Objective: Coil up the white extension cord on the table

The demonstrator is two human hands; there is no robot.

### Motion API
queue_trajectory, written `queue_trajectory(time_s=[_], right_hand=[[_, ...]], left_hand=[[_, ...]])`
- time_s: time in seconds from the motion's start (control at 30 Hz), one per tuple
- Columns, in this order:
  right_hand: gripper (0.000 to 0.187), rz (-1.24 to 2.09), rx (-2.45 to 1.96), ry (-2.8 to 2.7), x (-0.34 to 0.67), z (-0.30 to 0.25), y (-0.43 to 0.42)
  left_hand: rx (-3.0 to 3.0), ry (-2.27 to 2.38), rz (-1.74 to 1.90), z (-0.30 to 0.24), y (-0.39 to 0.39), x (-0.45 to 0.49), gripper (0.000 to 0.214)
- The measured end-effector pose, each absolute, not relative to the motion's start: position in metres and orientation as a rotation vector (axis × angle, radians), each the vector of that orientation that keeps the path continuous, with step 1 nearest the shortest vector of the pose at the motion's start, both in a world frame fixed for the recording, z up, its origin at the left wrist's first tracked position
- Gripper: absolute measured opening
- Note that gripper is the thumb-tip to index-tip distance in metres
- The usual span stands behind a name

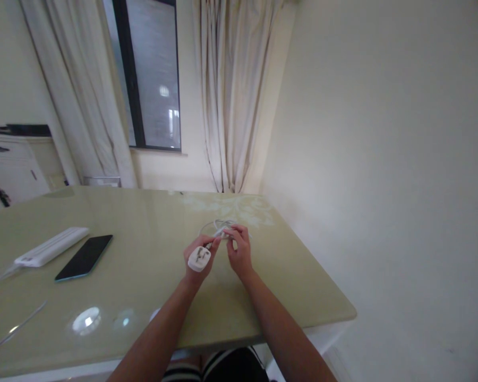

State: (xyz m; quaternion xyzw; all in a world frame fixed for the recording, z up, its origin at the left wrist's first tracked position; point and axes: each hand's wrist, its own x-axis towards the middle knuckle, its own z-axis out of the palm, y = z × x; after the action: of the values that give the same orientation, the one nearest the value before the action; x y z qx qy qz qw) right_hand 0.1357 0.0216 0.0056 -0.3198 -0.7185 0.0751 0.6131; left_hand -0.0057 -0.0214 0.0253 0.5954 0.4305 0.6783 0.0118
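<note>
White plug (199, 259) sat over the table (295, 286), gripped in my left hand (195, 243); I had the right hand (240, 253) curled at the looped white cord (224, 221) just beyond. Best bet, I judged: plug steady, loops slack. Hands hid part of the cord; couldn't tell whether the right one pinched it.

The table (151, 217) bears a power strip (51, 247), phone (84, 258) and cable (27, 320).

This looks like a room in a home: long pale curtains (236, 90) hang by a dark-framed window (154, 74), a white cabinet (11, 162) with a drawer and dark handles stands beyond the glossy desk (295, 286), which bears a pale flower pattern (255, 211), and the wall (374, 159) is plain.
</note>
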Motion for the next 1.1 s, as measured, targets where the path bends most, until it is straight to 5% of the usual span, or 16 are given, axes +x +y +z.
queue_trajectory(time_s=[0.33,0.43,0.6,0.7,0.93,1.1], right_hand=[[0.008,0.276,-0.485,-2.167,0.156,0.044,0.011],[0.004,-0.018,-0.413,-2.304,0.165,0.065,0.004],[0.025,-0.709,-0.123,-2.317,0.176,0.09,-0.002],[0.025,-0.848,0.028,-2.373,0.181,0.098,-0.003],[0.03,-0.547,-0.079,-2.346,0.198,0.095,-0.009],[0.027,-0.039,-0.291,-2.048,0.212,0.074,-0.033]], left_hand=[[1.387,1.201,1.468,0.077,-0.016,-0.049,0.048],[1.294,1.069,1.267,0.082,-0.019,-0.055,0.051],[1.18,0.964,1.203,0.083,-0.016,-0.048,0.051],[1.067,0.92,1.137,0.084,-0.017,-0.048,0.048],[0.963,0.79,1.259,0.078,-0.031,-0.036,0.043],[0.637,0.889,1.567,0.081,-0.016,-0.039,0.017]])
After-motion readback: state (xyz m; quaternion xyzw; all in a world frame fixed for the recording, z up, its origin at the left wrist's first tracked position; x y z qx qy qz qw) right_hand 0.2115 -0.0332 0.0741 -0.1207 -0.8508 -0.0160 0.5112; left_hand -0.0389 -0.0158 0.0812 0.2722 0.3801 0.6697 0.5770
